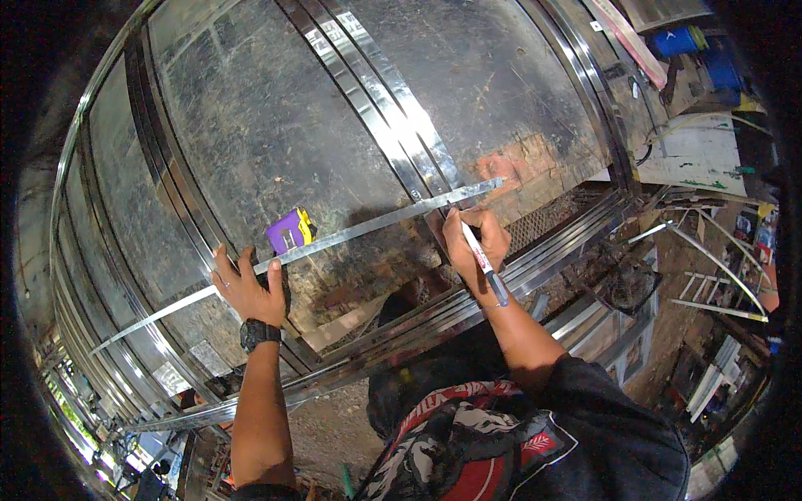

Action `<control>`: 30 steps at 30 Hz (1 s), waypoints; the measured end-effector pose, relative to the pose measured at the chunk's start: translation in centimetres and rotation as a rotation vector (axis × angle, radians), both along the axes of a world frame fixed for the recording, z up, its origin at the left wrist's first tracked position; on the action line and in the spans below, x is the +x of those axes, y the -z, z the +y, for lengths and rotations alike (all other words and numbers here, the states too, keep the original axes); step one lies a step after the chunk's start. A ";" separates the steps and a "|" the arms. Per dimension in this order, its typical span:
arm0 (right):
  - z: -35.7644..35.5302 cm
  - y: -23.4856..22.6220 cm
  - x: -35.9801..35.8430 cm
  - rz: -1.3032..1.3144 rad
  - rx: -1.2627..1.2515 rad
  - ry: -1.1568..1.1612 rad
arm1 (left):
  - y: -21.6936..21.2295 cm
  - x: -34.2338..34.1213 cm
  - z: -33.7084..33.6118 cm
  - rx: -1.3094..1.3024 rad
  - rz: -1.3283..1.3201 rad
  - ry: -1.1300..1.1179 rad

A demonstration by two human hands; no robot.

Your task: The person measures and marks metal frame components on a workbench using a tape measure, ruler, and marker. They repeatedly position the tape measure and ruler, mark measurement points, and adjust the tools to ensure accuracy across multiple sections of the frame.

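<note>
**Steel strip marked on a metal sheet**

Steel strip [334, 238] runs diagonally across mid-frame, lying over the scuffed metal sheet [276, 125]. Left hand [245, 288] presses it flat, fingers spread, just below a purple tape measure [290, 230]. Right hand [474, 242] grips a marker [484, 265] near the strip's upper-right end. Bare sheet lies open above.

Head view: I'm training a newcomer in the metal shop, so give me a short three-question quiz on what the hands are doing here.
1. True or false: the left hand presses flat on the metal strip.
2. What does the right hand hold? A) marker pen B) hammer C) drill
3. Fill in: the purple and yellow ______ lies just beyond the strip.

Key: 1 true. 2 A, the marker pen, tip at the strip. 3 tape measure.
</note>
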State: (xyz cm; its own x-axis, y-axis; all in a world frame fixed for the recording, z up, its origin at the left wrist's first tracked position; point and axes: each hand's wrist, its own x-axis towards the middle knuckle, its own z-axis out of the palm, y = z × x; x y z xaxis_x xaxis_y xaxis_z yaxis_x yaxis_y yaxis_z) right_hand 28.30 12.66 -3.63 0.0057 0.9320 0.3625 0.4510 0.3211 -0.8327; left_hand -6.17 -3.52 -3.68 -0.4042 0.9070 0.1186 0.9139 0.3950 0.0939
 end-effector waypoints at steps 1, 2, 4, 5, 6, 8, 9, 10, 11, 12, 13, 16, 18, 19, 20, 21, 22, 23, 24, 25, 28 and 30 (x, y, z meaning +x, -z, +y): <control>0.0 0.0 0.0 -0.012 0.000 0.002 | 0.0 0.0 0.0 0.003 0.002 0.004; 0.1 -0.1 0.0 -0.011 0.007 -0.005 | 0.0 0.0 0.0 0.000 0.003 0.001; 0.3 -0.4 -0.1 -0.010 0.020 -0.020 | 0.1 0.0 -0.1 -0.004 0.005 -0.005; 0.2 -0.3 -0.1 -0.007 0.021 -0.017 | 0.0 0.0 -0.1 -0.005 0.001 -0.004; 0.2 -0.1 -0.1 -0.004 0.021 -0.014 | -0.1 0.1 0.0 -0.005 -0.002 -0.004; 0.2 0.0 -0.1 -0.002 0.020 -0.012 | -0.1 0.1 0.0 -0.003 -0.001 -0.001; 0.2 0.0 -0.2 -0.003 0.018 -0.012 | -0.1 0.1 0.0 0.000 0.003 0.001; 0.2 -0.1 -0.2 -0.003 0.016 -0.013 | 0.0 0.1 -0.1 0.003 0.007 0.004; 0.2 0.0 -0.1 -0.008 0.016 -0.013 | -0.1 0.0 0.0 -0.001 0.004 0.002; 0.1 0.0 0.0 -0.012 0.015 -0.013 | -0.2 0.0 0.0 -0.006 0.000 0.001; 0.1 0.1 0.0 -0.017 0.015 -0.013 | -0.2 -0.1 0.0 -0.010 -0.004 -0.001; 0.1 0.1 -0.1 -0.015 0.017 -0.004 | -0.1 0.0 0.0 0.003 0.002 0.008; 0.1 0.1 -0.1 -0.020 0.019 -0.002 | 0.0 0.0 0.0 0.004 0.005 0.011; 0.1 0.1 -0.1 -0.022 0.020 -0.001 | 0.0 -0.1 -0.1 0.005 0.006 0.012; 0.1 0.1 0.0 -0.022 0.014 -0.002 | 0.1 -0.1 -0.1 0.004 0.002 0.008; 0.1 0.0 0.0 -0.023 0.008 -0.002 | 0.1 -0.1 -0.2 0.004 -0.001 0.004; 0.1 -0.1 0.0 -0.023 0.001 -0.003 | 0.2 -0.2 -0.2 0.003 -0.005 0.000; 0.1 -0.1 -0.1 -0.024 0.004 -0.001 | 0.2 -0.2 -0.3 0.006 -0.006 0.001; 0.2 -0.2 -0.1 -0.025 0.007 0.002 | 0.3 -0.2 -0.3 0.009 -0.007 0.001; 0.2 -0.2 -0.1 -0.025 0.010 0.004 | 0.3 -0.2 -0.3 0.012 -0.007 0.001; 0.2 -0.1 -0.2 0.004 0.000 0.010 | 0.2 -0.2 -0.2 0.009 -0.016 -0.002; 0.1 0.0 -0.2 0.016 -0.011 0.007 | 0.1 0.0 -0.1 0.008 -0.020 -0.008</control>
